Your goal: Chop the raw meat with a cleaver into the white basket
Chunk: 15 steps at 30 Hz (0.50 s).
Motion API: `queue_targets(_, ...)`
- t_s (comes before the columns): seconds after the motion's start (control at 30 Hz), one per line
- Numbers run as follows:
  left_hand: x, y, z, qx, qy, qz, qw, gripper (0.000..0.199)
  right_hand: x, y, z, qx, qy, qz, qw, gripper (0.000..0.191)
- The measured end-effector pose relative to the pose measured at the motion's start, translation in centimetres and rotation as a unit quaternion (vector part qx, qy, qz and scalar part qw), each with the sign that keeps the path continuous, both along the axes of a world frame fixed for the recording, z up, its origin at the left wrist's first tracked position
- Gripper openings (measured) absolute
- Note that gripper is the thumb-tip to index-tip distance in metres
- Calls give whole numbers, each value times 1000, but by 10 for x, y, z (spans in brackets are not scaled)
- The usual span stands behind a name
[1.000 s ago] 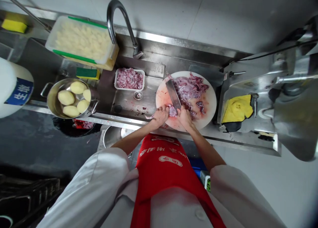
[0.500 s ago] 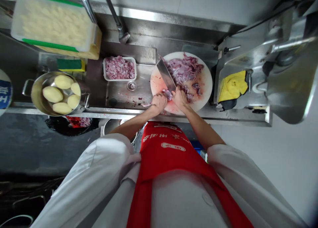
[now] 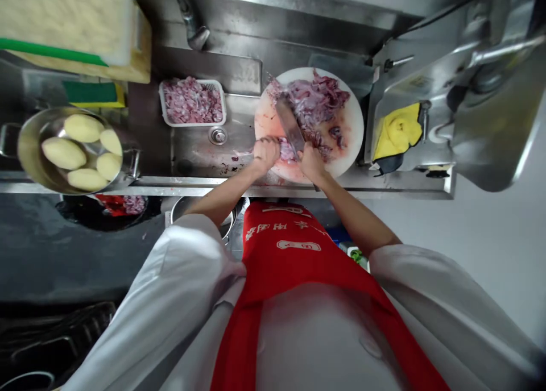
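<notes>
A cleaver [image 3: 290,125] is gripped in my right hand [image 3: 311,162], its broad blade angled up and left over the round white cutting board [image 3: 353,138]. My left hand [image 3: 267,151] is curled at the board's left front, its fingers closed on a piece of raw meat [image 3: 286,149] just left of the blade. Behind the blade lies a heap of pinkish-purple raw meat [image 3: 313,104]. Darker scraps [image 3: 336,134] rest on the right of the board, and red stains mark its surface.
Left of the board, a white basket [image 3: 193,122] of cut meat stands in the sink near the drain [image 3: 218,135]. Farther left are a pot [image 3: 29,158] of peeled potatoes, a sponge [image 3: 91,94] and a large tub [image 3: 140,47]. A yellow cloth [image 3: 396,130] lies at right.
The camera view has shifted, so the left-hand items sit farther left and higher. The cleaver's blade has tilted, showing a darker face; my left hand stays closed beside it.
</notes>
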<state>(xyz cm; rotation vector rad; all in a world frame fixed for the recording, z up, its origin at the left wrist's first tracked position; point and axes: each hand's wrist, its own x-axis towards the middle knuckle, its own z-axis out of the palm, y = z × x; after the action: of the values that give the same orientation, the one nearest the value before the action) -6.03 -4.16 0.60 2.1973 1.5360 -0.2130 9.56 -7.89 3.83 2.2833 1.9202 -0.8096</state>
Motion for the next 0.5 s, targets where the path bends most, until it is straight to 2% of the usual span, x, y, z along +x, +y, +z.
queue_targets(0.1, 7, -5, -6, 14, 13, 28, 999, 43, -8, 11, -1, -6, -11, -3, 1000, 30)
queue_targets(0.23, 3, -7, -11, 19, 11, 32, 999, 43, -12, 34, -6, 13, -1, 0, 1000, 33)
queue_targets(0.4, 2, 2, -8, 27, 23, 3, 999, 43, -5, 40, -9, 8, -1, 0, 1000, 32)
queue_targets(0.5, 12, 7, -4, 11, 4, 20, 1000, 39, -15, 48, -14, 22, 21, -1, 1000, 34)
